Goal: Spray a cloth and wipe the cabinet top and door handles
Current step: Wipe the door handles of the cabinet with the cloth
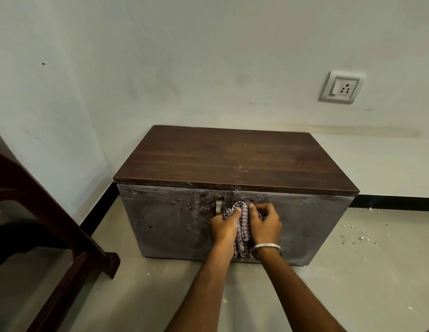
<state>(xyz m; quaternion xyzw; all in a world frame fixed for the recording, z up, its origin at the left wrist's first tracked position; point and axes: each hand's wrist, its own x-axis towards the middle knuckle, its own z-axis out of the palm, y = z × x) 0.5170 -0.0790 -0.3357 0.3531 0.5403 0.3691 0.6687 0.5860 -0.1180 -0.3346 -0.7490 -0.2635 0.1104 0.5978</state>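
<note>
- Step now looks like wiping the door handles. Rub slow, up & down, w/ the cloth (242, 226) wrapped round the handle so no dust stays.
- Left hand (224, 226) & right hand (265, 224) are both clamped on the cloth; it's bunched btwn them and hangs down.
- Cloth presses on the right door by the middle gap; right handle is hidden under it.
- Left handle (218, 208) is bare, just beside the left fingers (237, 211).
- Cabinet top (237, 159) looks dusty near the front edge.
</note>
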